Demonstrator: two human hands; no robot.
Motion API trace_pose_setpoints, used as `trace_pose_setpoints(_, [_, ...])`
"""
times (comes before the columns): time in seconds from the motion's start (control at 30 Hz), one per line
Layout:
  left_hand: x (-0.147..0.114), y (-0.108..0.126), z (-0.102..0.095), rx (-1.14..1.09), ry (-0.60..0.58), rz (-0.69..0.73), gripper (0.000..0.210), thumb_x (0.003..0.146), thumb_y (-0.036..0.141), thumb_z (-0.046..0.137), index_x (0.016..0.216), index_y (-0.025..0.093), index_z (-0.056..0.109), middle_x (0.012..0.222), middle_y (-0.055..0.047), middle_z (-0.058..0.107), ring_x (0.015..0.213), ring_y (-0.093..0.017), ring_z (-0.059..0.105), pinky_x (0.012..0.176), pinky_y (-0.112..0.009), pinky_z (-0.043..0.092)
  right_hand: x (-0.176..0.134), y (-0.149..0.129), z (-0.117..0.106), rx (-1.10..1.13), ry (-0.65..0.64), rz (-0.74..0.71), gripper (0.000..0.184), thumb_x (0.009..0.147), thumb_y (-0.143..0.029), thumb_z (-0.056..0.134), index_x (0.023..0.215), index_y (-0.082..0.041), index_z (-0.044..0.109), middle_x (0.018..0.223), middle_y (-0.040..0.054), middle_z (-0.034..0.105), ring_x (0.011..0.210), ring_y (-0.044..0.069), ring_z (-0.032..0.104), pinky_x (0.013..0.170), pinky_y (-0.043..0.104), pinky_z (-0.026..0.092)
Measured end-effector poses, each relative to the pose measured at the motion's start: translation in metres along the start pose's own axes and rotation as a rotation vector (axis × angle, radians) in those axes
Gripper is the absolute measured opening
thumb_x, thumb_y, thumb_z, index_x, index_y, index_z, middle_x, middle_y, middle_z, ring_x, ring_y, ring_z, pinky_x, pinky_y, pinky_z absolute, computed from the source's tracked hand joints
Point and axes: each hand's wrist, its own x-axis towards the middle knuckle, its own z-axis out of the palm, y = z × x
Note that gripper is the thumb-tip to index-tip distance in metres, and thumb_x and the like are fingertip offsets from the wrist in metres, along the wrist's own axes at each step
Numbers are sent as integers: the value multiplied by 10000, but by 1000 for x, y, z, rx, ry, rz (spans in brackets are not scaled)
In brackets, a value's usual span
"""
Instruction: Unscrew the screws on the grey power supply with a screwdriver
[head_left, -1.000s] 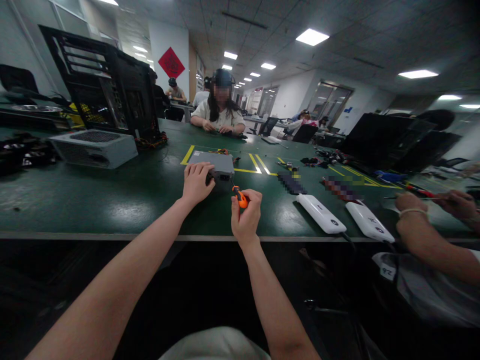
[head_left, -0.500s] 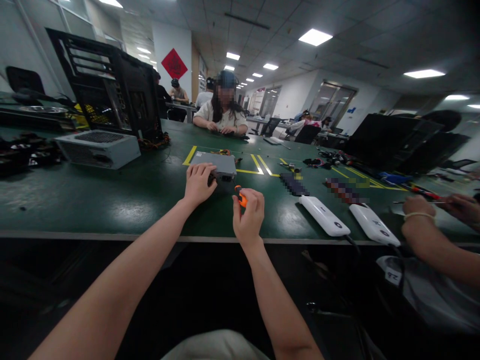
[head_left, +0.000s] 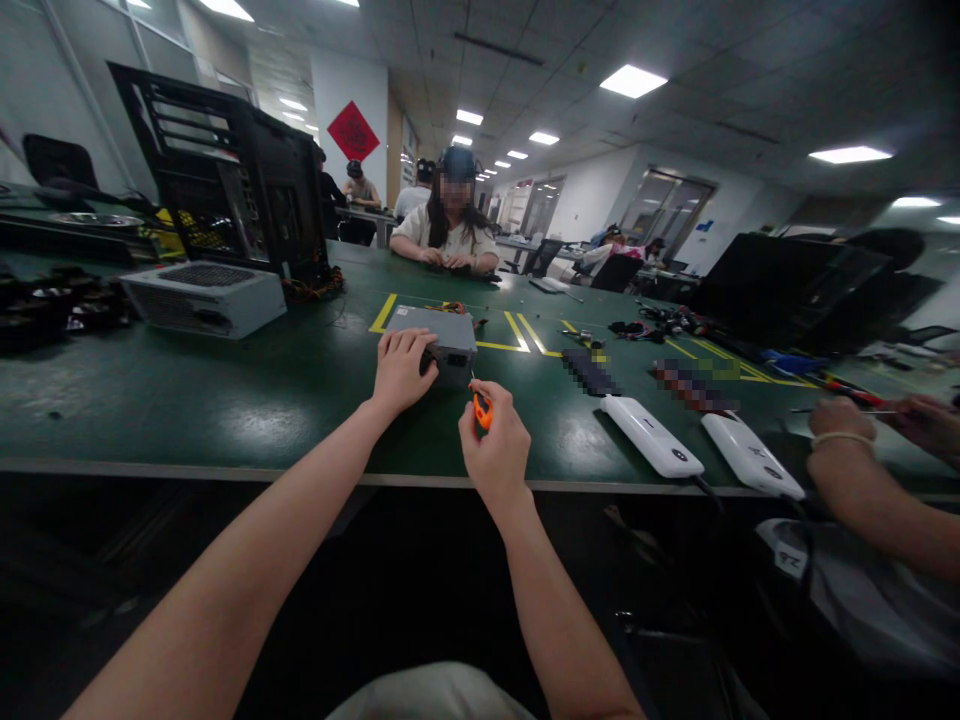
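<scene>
A grey metal computer power supply [head_left: 450, 328] lies on the green table, with a dark socket on its near side. My left hand [head_left: 403, 370] is wrapped over its near left edge, fingers on top and thumb against the near face. Closed around an orange and black screwdriver [head_left: 483, 411] is my right hand [head_left: 498, 440]. The screwdriver's thin shaft points up toward the near right corner of the power supply; whether the tip touches it I cannot tell. A few coloured wires [head_left: 453, 308] show behind the unit.
A larger power supply [head_left: 217, 300] and an upright black computer case [head_left: 232, 180] stand on the left. Two white power banks [head_left: 652, 437] with cables lie right of my hands. A co-worker's hands [head_left: 844, 420] hold a tool at far right; another person [head_left: 444, 235] sits opposite.
My right hand has drawn slightly down and the screwdriver's handle has tilted, so more of its shaft shows. The left hand stays on the power supply. The whole view has shifted a little.
</scene>
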Motion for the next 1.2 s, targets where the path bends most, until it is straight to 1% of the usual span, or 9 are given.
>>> trace_pose_setpoints(0.17, [0, -1, 1, 0, 19, 8, 351, 801, 257, 510, 1149, 224, 537, 1249, -71, 554, 1188, -240, 456, 1074, -432, 235, 1, -4, 0, 34, -4, 16, 128, 868, -231, 438, 955, -177, 515, 1068, 116, 594, 994, 205, 571, 852, 350, 471])
trace_pose_setpoints(0.23, [0, -2, 2, -1, 21, 8, 356, 801, 259, 513, 1154, 225, 535, 1251, -70, 552, 1196, -241, 450, 1076, -430, 235, 2, -5, -3, -24, -22, 69, 202, 904, -319, 408, 961, -168, 530, 1085, 133, 568, 1010, 216, 563, 832, 347, 463])
trace_pose_setpoints(0.37, [-1, -2, 1, -18, 19, 4, 361, 798, 258, 515, 1157, 225, 534, 1254, -70, 550, 1199, -244, 446, 1082, -434, 227, 2, -8, -10, -178, -158, 243, 372, 927, -460, 325, 1064, -169, 513, 869, 86, 624, 752, 210, 608, 661, 313, 429])
trace_pose_setpoints(0.47, [0, -1, 0, -20, 10, 0, 366, 794, 255, 517, 1158, 228, 534, 1254, -70, 552, 1197, -249, 448, 1083, -443, 223, 1, -10, -13, -204, -235, 295, 311, 925, -414, 343, 1029, -175, 514, 703, 27, 620, 610, 186, 581, 618, 288, 383])
trace_pose_setpoints(0.6, [0, 0, -1, -19, 1, 0, 363, 799, 260, 509, 1160, 229, 535, 1259, -73, 549, 1198, -253, 446, 1082, -447, 226, 2, -4, -12, -217, -180, 187, 147, 851, -263, 451, 922, -204, 565, 808, 44, 622, 745, 196, 582, 684, 296, 394])
trace_pose_setpoints(0.7, [0, 1, -2, -27, -10, -10, 365, 804, 262, 501, 1166, 232, 531, 1269, -72, 543, 1209, -254, 435, 1085, -447, 221, 5, 2, -13, -209, -123, 144, 158, 865, -285, 450, 867, -213, 590, 841, 57, 613, 786, 196, 568, 697, 295, 400])
trace_pose_setpoints(0.9, [0, 0, -2, -15, -16, -14, 367, 804, 265, 502, 1169, 239, 530, 1275, -67, 540, 1211, -254, 437, 1081, -455, 226, 11, 4, -16, -254, -104, 222, 282, 924, -424, 369, 933, -196, 536, 578, -1, 579, 482, 165, 521, 499, 252, 256])
trace_pose_setpoints(1.07, [0, 1, -1, 2, -22, -5, 388, 804, 285, 506, 1188, 228, 519, 1277, -78, 536, 1217, -258, 429, 1092, -456, 209, 20, 5, -12, -333, -96, -15, 116, 861, -280, 460, 817, -193, 524, 669, 22, 606, 601, 174, 557, 580, 269, 314])
trace_pose_setpoints(1.2, [1, 1, 1, 31, -53, 44, 427, 816, 308, 494, 1231, 209, 484, 1301, -87, 512, 1240, -253, 410, 1103, -445, 192, 27, 16, -6, -393, -107, -198, 137, 844, -241, 451, 738, -193, 522, 642, 16, 571, 609, 162, 513, 608, 281, 316])
